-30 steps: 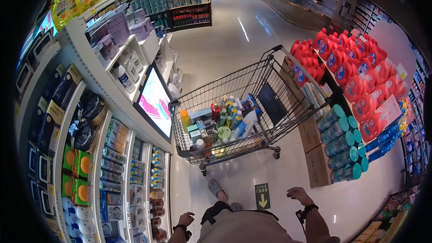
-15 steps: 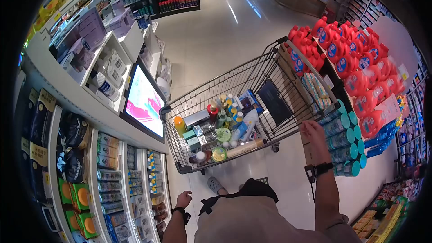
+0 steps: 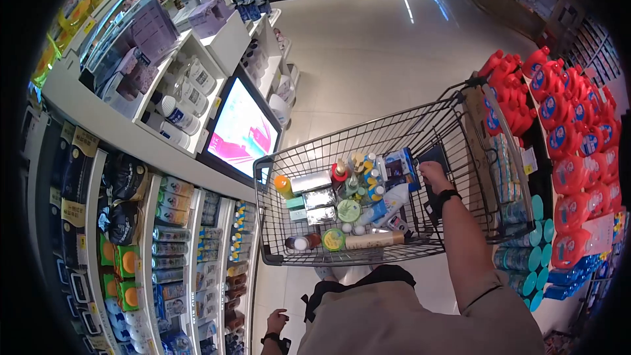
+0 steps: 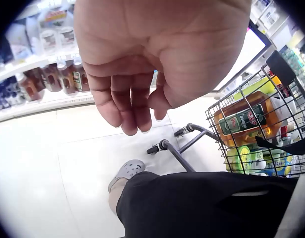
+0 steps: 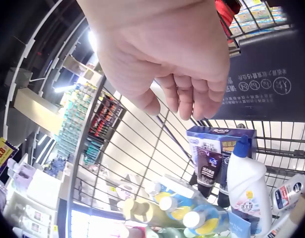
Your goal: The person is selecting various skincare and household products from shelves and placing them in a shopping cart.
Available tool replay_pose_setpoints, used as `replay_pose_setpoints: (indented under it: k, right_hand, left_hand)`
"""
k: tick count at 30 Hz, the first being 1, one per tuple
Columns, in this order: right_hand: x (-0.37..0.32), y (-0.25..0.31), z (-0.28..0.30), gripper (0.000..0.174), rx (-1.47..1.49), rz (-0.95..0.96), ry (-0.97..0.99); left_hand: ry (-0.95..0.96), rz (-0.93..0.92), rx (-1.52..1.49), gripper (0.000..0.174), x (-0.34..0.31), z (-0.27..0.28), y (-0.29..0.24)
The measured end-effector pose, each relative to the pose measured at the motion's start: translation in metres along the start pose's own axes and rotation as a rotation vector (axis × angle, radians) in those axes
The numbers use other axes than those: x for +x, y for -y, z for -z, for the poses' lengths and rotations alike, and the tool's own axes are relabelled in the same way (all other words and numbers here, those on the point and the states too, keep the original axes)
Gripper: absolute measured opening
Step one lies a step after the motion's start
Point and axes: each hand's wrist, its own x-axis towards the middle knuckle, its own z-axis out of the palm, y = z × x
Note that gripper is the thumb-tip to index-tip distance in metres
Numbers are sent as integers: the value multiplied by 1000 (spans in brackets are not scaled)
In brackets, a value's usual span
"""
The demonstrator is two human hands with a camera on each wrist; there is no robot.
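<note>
My right hand [image 3: 432, 174] hangs over the shopping cart [image 3: 268, 260], beside the dark panel [image 5: 269, 74] at the basket's right end. Its fingers are loosely curled with nothing in them. Below it in the right wrist view lie a white bottle with a blue cap [image 5: 246, 186], a dark blue box [image 5: 221, 131] and a dark tube [image 5: 209, 167]. My left hand [image 4: 152, 59] hangs relaxed and holds nothing, low between my body and the left shelves. Through the cart's wires beside it shows an amber bottle [image 4: 249, 119].
Stocked shelves [image 3: 190, 250] and a lit screen [image 3: 243, 130] line the left side. Red jugs [image 3: 570, 174] and teal-lidded canisters [image 3: 519, 260] are stacked at right. Shiny floor [image 3: 368, 46] stretches beyond the cart. A clog [image 4: 128, 171] shows near the cart's wheels.
My right hand has come up from my side and reached forward over the cart's basket. The cart is now closer to my body. My left hand stays low and empty.
</note>
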Motion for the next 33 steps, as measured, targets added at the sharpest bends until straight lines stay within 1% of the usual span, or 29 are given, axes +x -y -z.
replay_pose_setpoints:
  k: [2,3,5,6,7,8,9,10,12,13,14,15,16,17,18,19,20,21,22,23,24,25,26,27,28,29,30,31,33]
  right_hand:
    - [55,-33,7,14,-153,-35,7]
    - [74,-49,3,14,-156,-46,27]
    - [99,-75,-6,24,-434,82,-137]
    - [102,-76,-6,24,-438,76,-128]
    - [99,-72,-10,25,-518,37,-137]
    - [98,-72,-13,26,-598,-1,-146]
    - [104,-83,-16,31,-583,-41,-145]
    - [113,-100,-21,31,-587,-46,-135]
    - [131,-129,-27,39,-697,70,-255]
    - [130,-128,-26,44,-671,92,-197]
    - [129,-127,-24,44,-675,84,-190]
    - [128,-119,-27,45,-680,-5,-170]
    - [127,-115,-34,46,-686,-95,-152]
    - [147,-153,-25,53,-760,-121,-187]
    - [144,-142,-38,55,-795,-118,-74]
    - [124,-133,-26,55,-670,-151,37]
    - [124,-159,-10,57,-704,-102,-35]
    - [112,-152,0,61,-736,-235,-40]
    - [132,-196,20,61,-619,-248,1]
    - [153,-223,24,60,-346,-232,152]
    - [125,-193,31,55,-337,-241,211]
    - [107,-173,36,50,-330,-252,271]
    - [132,-199,35,45,-229,-266,438]
    - [121,-193,37,42,-74,-313,523]
    - [139,-209,46,42,-168,-366,433]
    - [120,-188,38,46,-170,-387,408]
    - [121,-190,43,51,-105,-402,489]
    - [107,-177,45,52,-207,-364,446]
    - [121,-191,53,53,-121,-347,503]
  left_hand:
    - [6,49,-19,36,-25,-25,8]
    - [14,99,-40,35,-44,-37,4]
    - [39,136,-74,35,-71,-63,2]
    - [60,148,-75,35,-79,-78,-3]
    - [62,159,-45,35,-91,-90,-13]
    - [64,170,-15,35,-109,-97,-38]
    - [94,210,-31,36,-118,-104,-45]
    - [106,196,30,36,-134,-107,-70]
    - [93,229,-34,35,-143,-122,-68]
    - [94,240,-33,35,-145,-127,-61]
    - [99,192,-81,35,-144,-131,-54]
    - [88,150,-142,34,-145,-142,-47]
    - [74,167,-154,34,-140,-146,-42]
    - [90,188,-155,34,-133,-142,-35]
    - [13,247,-213,34,-156,-148,-30]
    - [32,238,-89,33,-168,-150,-23]
    - [58,239,33,33,-176,-142,-36]
    - [66,190,96,32,-192,-140,-41]
    - [63,210,133,33,-203,-142,-43]
    - [-15,172,114,34,-214,-149,-41]
    - [-7,176,106,36,-214,-144,-54]
    - [-36,186,80,37,-216,-150,-55]
    - [-59,226,37,38,-224,-157,-59]
    - [-61,214,21,38,-223,-161,-61]
    - [-63,202,5,38,-222,-164,-63]
    - [-90,205,-15,38,-221,-168,-63]
    - [-60,225,-34,38,-223,-172,-63]
    - [-29,244,-52,38,-224,-176,-62]
    - [-26,250,-62,39,-229,-181,-61]
